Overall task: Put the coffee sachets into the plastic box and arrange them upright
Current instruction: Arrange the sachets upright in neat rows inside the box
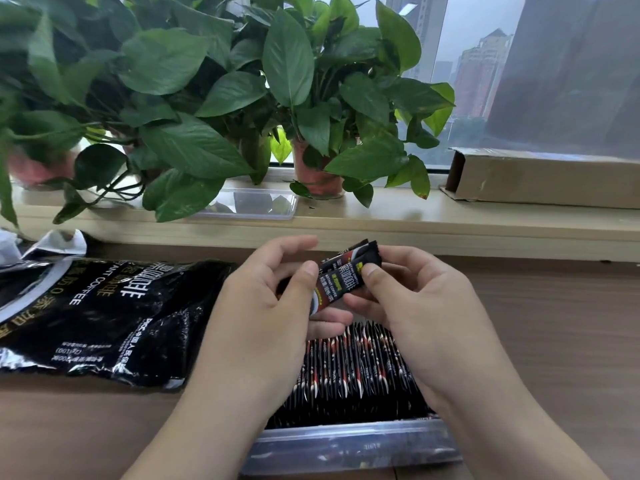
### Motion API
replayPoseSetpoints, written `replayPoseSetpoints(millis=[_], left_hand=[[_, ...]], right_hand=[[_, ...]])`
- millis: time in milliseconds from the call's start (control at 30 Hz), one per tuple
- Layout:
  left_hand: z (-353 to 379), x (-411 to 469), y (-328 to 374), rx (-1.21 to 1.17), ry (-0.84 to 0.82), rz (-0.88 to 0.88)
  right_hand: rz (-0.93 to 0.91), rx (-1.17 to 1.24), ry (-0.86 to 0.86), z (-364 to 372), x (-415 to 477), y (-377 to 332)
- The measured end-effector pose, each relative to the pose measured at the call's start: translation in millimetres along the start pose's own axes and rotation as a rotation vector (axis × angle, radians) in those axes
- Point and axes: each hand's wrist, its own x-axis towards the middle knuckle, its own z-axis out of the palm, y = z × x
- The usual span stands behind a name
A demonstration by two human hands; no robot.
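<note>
At frame centre a small bundle of coffee sachets point(341, 278), perhaps two or three, is pinched at one end by the left hand point(270, 306) and at the other by the right hand point(415, 306). It is held above the plastic box point(353, 448) at lower centre. In the box a packed row of sachets point(353, 368) stands upright. A black coffee bag point(104, 313) lies on the counter point(554, 323) at left.

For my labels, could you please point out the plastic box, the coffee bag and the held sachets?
plastic box point(349, 448): head view, its clear near wall.
coffee bag point(104, 313): head view, its black front.
held sachets point(341, 284): head view, front sachet's printed face.
</note>
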Motion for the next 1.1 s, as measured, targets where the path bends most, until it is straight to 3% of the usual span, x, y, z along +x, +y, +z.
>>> replayPoseSetpoints(millis=[267, 433, 667, 800, 967, 1100], left_hand=[[-2, -2, -9, 0.287, -0.067, 0.108], [-2, -6, -2, 0.432, 0.007, 0.204], [-5, -5, 2, 0.403, 0.083, 0.223], [-5, -4, 0, 0.3, 0.052, 0.16], [-5, -1, 6, -0.081, 0.039, -0.111], [-4, -2, 7, -0.127, -0.008, -0.167]], right_hand=[[0.15, 0.126, -0.037, 2, 0, -10], [0.07, -0.148, -0.043, -1, -3, -6], [-0.18, -0.602, -0.155, -5, -8, -9], [-0.206, -0.57, -0.173, -8, -7, -15], [-0.287, -0.466, -0.157, -5, -9, -16], [-0.425, -0.607, -0.171, -6, -9, -12]])
